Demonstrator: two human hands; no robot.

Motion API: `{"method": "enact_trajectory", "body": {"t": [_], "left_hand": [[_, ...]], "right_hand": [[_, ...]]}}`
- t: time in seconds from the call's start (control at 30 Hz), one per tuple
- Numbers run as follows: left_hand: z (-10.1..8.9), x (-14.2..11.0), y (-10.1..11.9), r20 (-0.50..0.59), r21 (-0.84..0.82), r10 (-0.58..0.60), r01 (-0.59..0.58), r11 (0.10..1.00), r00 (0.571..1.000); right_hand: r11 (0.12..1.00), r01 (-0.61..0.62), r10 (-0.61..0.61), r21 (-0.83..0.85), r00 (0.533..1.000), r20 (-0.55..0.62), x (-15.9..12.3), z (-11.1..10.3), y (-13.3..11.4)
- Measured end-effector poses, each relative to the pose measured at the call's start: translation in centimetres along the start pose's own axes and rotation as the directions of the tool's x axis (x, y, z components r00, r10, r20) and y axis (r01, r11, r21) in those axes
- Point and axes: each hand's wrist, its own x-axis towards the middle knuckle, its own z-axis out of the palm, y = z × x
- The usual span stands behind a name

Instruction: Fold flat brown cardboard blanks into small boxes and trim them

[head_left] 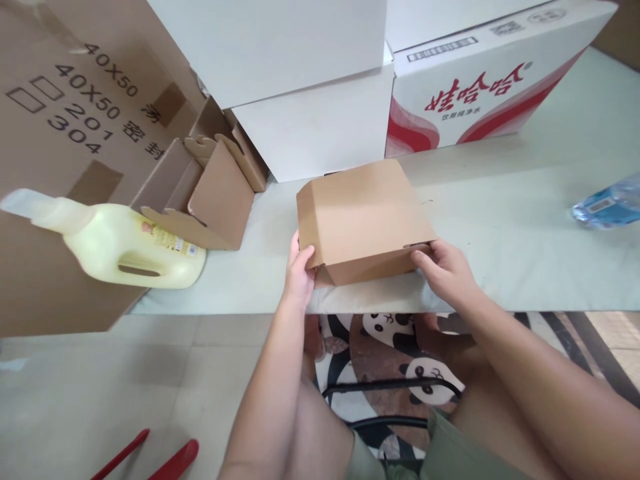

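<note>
A brown cardboard box rests near the front edge of the covered table, its top panel lying over it. My left hand grips the box's left front corner, thumb on the side flap and the other fingers partly hidden behind it. At the right front corner, my right hand holds the box by a small slot, thumb on the front wall. Part of the right hand's fingers is out of sight behind the cardboard. What is inside the box is hidden.
Open brown cartons stand to the left, beside a yellow jug lying on its side. White boxes and a red-and-white carton line the back. A plastic bottle lies at right on the pale tablecloth.
</note>
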Motion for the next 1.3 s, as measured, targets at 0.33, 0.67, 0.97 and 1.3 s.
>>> {"method": "enact_trajectory", "body": {"t": [0.33, 0.67, 0.97, 1.3], "left_hand": [[0.9, 0.2, -0.1, 0.013, -0.008, -0.004, 0.004, 1.0, 1.0], [0.1, 0.3, -0.2, 0.03, -0.009, -0.014, 0.015, 1.0, 0.999], [0.2, 0.5, -0.3, 0.016, -0.002, 0.1, -0.1, 0.995, 0.995], [-0.3, 0.8, -0.3, 0.034, 0.076, 0.266, -0.268, 0.961, 0.963]], "right_hand": [[1.0, -0.016, 0.016, 0.0, 1.0, -0.014, -0.3, -0.6, 0.0], [0.997, 0.079, -0.079, 0.002, 0.992, -0.098, -0.2, -0.4, -0.2], [0.993, 0.099, -0.091, 0.066, 0.988, -0.124, -0.3, -0.2, -0.1], [0.923, -0.012, 0.047, 0.384, 0.995, -0.083, 0.0, 0.4, 0.8]]}}
